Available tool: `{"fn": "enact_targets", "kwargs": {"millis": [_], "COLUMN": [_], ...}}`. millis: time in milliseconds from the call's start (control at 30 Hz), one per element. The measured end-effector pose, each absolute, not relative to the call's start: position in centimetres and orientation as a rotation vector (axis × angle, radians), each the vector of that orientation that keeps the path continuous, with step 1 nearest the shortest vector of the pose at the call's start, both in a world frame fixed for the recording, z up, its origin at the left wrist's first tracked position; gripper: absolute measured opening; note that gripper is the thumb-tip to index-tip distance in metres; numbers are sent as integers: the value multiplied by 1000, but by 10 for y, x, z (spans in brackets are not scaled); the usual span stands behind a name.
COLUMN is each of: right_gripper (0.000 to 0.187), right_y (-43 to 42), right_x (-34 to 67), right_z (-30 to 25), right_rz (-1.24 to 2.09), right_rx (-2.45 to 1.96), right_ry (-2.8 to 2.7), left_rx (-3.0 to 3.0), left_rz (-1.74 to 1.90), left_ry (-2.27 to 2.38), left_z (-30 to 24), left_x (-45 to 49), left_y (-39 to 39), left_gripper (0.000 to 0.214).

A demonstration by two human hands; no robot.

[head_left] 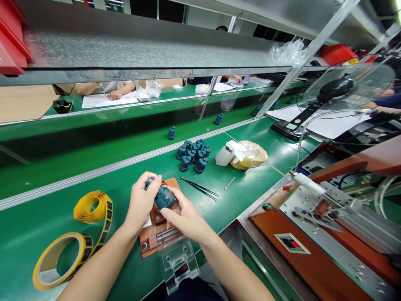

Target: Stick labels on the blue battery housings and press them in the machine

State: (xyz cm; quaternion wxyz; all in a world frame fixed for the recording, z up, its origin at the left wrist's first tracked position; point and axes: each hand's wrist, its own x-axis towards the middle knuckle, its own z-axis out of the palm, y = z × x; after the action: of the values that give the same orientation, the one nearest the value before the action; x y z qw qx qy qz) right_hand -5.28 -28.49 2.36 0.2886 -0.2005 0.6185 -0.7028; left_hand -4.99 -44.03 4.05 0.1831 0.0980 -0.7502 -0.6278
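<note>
Both my hands grip one dark blue plastic part [164,197] just above a brown fixture plate [158,232] on the green bench. My left hand [141,202] wraps around its left end with the fingers curled over the top. My right hand [183,215] pinches its right side between thumb and fingers. A clear plastic bracket [178,263] is fixed at the plate's near end.
A cluster of several identical blue parts [193,155] stands behind, black tweezers [200,189] lie to the right, and a yellow label roll [77,234] uncoils at left. A white bottle with yellow cloth [242,155], a fan [341,90] and a metal machine [328,217] crowd the right. Other people's arms [108,90] rest across the conveyor.
</note>
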Motion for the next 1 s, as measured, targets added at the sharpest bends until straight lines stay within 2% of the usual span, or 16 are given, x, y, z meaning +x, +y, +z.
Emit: {"fn": "enact_targets", "kwargs": {"millis": [300,433,667,867,967,1000], "right_gripper": [62,61,60,64,67,61], "right_y": [-275,-265,-255,-248,-235,-229], "right_x": [-56,-57,-62,-57,-57,-58], "right_z": [19,21,13,-3,-10,-14], "right_rz": [-2002,-1903,-1789,-1489,-1631,-1716], "right_rx": [-630,-839,-1012,-1177,-1163,-1090], "right_ry": [2101,2464,2762,2915,2776,2752], "left_rx": [240,268,281,469,532,527], "left_rz": [-2136,-2241,-2735,-2945,-2951,-2945], "left_ry": [-1952,-1901,-1659,-1535,-1520,-1542], "left_z": [43,41,42,35,33,33], "left_x": [-47,-45,-33,-24,-23,-23], "left_y": [-432,-427,-408,-395,-392,-390], "left_gripper": [36,41,63,54,52,50]}}
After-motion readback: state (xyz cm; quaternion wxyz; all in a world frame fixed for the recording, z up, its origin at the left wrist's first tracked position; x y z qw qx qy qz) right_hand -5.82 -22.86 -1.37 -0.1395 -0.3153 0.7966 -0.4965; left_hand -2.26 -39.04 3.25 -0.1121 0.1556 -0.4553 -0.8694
